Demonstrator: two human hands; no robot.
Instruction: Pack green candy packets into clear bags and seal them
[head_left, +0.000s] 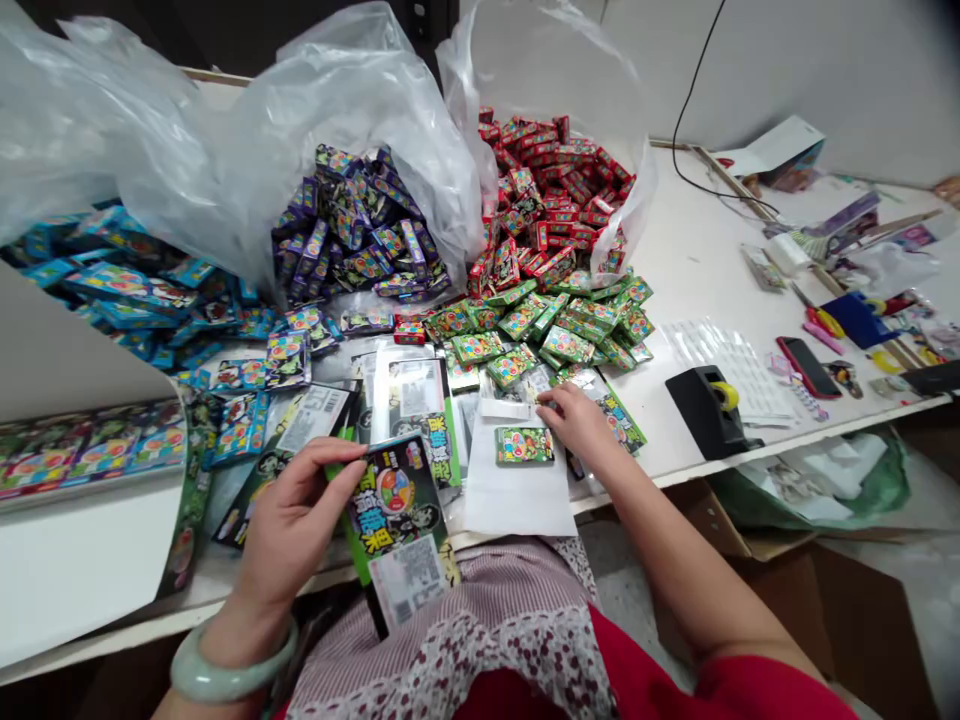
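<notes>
My left hand (pixel 289 520) grips a flat candy packet (pixel 405 510) by its upper left corner, thumb on the front. The packet is black and green, with a coloured wheel and a white barcode label. My right hand (pixel 581 425) has its fingers pinched at the end of a narrow white slip (pixel 510 409). Whatever lies between those fingertips is too small to make out. Just below, a small green candy box (pixel 525 445) rests on a white sheet of paper (pixel 517 500) that overhangs the table's front edge. More flat packets (pixel 420 400) lie behind my hands.
Clear plastic bags spill purple boxes (pixel 360 230) and red boxes (pixel 555 190). Blue boxes (pixel 127 290) pile up at left, green boxes (pixel 570 325) in the middle. A tape dispenser (pixel 705 410), a phone (pixel 808 367) and scattered tools lie right. A curved printed card (pixel 90 560) stands at front left.
</notes>
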